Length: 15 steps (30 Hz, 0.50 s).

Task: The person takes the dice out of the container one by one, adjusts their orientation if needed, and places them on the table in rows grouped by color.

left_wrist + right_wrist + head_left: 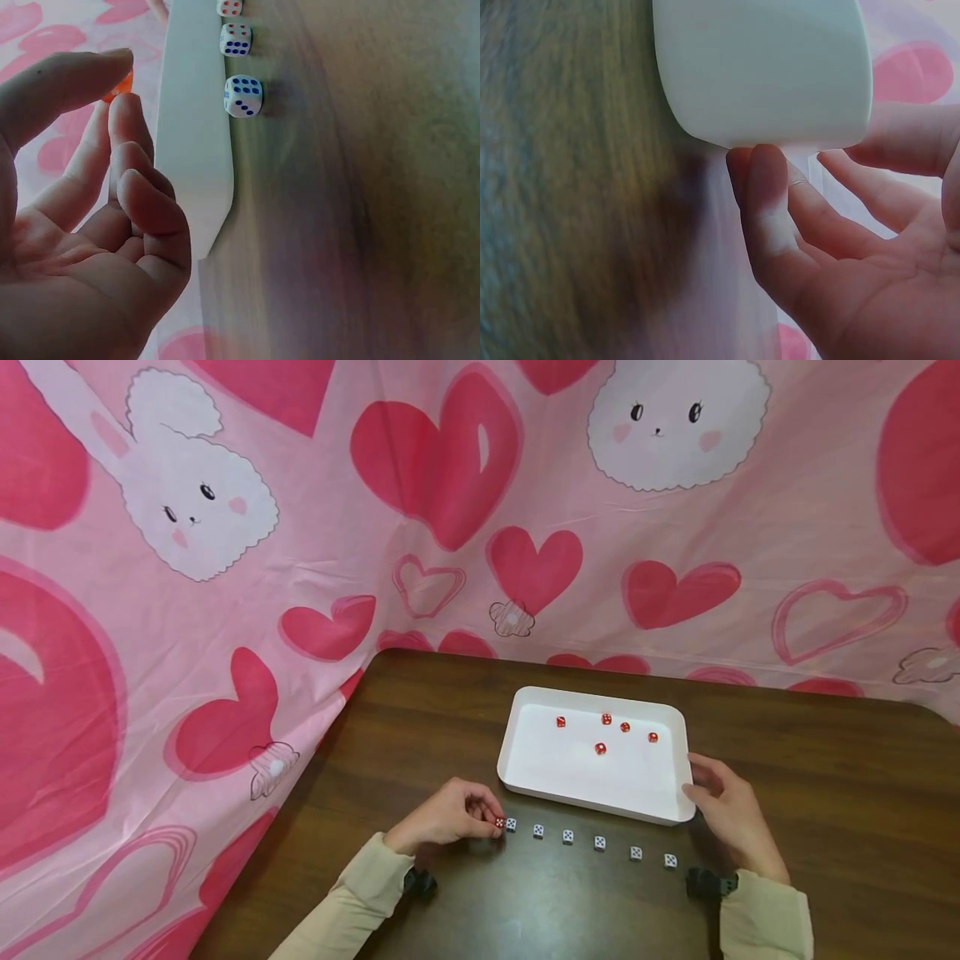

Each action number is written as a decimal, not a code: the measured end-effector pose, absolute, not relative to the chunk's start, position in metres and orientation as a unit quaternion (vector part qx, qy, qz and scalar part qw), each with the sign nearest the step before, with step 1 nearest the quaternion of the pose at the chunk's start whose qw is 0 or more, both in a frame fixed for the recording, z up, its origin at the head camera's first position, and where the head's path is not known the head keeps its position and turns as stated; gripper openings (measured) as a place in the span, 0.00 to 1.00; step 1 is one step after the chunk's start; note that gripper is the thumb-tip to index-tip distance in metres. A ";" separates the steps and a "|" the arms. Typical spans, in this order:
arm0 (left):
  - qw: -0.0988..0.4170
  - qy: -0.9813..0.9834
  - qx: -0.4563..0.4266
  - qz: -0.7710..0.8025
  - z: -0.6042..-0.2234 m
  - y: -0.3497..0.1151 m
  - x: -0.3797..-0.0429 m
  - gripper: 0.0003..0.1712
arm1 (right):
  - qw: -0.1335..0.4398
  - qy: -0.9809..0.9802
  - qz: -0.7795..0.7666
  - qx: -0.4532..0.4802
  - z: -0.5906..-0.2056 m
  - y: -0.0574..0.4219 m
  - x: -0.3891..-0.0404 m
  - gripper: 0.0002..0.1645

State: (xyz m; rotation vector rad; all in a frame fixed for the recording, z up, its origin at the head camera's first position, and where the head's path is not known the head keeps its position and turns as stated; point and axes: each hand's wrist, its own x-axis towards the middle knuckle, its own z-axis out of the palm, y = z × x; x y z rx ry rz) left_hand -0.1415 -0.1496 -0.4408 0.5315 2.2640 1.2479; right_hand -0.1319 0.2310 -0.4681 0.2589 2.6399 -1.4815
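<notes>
Head view shows us the left hand (453, 814) pinching a red die (499, 822) between thumb and fingertip, just left of the nearest white die. We cannot tell whether this die touches the tabletop (840, 785). Six white dice (567, 837) stand spaced out in a row along the near side of a white tray (555, 772), the row slanting slightly nearer towards the right. Inside the tray we count five red dice (601, 749), four scattered towards the far wall and one nearer the middle.

Our right hand (735, 818) holds the tray's right end, its thumb at the rim and its fingers against the outer wall. The hands are well apart, with the row between them.

Left wrist view lets us see blue pips on the closest white die and red ones on others. Beyond the tabletop hangs pink cloth (322, 527) printed with hearts and rabbits; light sleeves (367, 881) cover both forearms.
</notes>
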 end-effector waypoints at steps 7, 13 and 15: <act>0.260 0.829 0.215 0.445 -0.450 -0.150 -0.141 0.05 | 0.054 0.867 -0.489 0.081 -0.468 0.232 -0.129 0.37; 0.254 0.840 0.223 0.424 -0.455 -0.148 -0.138 0.06 | 0.059 0.864 -0.493 0.081 -0.467 0.233 -0.130 0.36; 0.260 0.839 0.220 0.425 -0.455 -0.148 -0.137 0.06 | 0.061 0.863 -0.494 0.081 -0.467 0.233 -0.131 0.36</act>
